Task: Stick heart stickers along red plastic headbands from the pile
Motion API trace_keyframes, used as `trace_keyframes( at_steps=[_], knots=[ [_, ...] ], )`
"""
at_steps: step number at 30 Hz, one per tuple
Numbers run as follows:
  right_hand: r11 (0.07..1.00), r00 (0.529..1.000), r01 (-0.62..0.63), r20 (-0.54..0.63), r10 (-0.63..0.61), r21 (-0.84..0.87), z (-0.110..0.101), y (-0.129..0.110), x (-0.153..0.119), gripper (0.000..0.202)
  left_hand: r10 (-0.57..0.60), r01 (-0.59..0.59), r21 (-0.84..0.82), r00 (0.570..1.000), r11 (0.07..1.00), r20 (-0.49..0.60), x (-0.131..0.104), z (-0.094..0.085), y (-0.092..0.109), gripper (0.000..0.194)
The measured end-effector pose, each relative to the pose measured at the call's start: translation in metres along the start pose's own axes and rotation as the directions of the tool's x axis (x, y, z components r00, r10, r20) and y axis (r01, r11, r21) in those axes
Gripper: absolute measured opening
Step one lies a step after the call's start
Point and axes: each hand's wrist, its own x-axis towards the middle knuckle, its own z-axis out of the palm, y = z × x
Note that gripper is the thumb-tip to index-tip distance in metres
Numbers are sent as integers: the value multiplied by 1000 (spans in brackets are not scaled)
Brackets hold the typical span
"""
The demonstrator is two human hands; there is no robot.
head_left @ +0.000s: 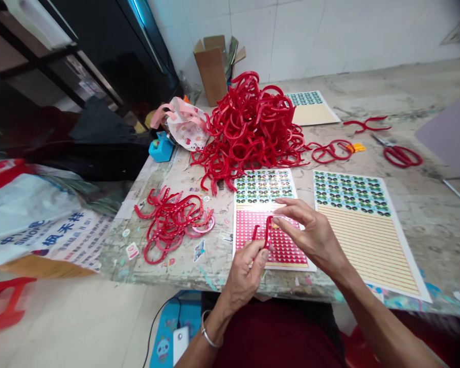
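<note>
My left hand (247,271) pinches a red curved strip (267,232) between thumb and fingers, its two ends pointing up. Just right of the strip's tip is my right hand (310,227), thumb and fingers apart; nothing can be made out between them. Beneath both hands lies a sticker sheet (283,250) with rows of small white shapes on red and green-black prints on top. A second sheet (368,240) with green-black prints and yellow lined backing lies to the right. Left of the hands is a small pile of dotted red strips (176,220).
A large heap of red strips (253,125) stands at the back. Behind it are a cardboard box (210,74) and another sheet (316,113). Red scissors (402,156) lie at right. A blue object (161,147) and white-pink bag (187,125) sit at the left edge.
</note>
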Motion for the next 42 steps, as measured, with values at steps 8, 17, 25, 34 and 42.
trace_keyframes(
  at_steps=[8,17,25,34,42],
  knots=[
    [676,854,-509,409,321,533,15,2,-30,49,-32,49,-258,997,965,70,2,2,8,21],
    [618,874,-485,326,360,619,37,-3,-40,19,-8,29,-242,996,970,88,-2,1,6,22],
    [664,885,-465,306,350,586,33,-8,-40,25,5,20,-246,995,969,99,-5,0,7,23],
    [617,864,-502,310,398,607,39,-14,-37,31,-51,103,-411,989,906,136,-8,-2,6,25],
    [511,791,-607,397,465,609,49,4,-18,50,-99,146,-516,988,844,119,-5,-4,-3,24]
  ],
)
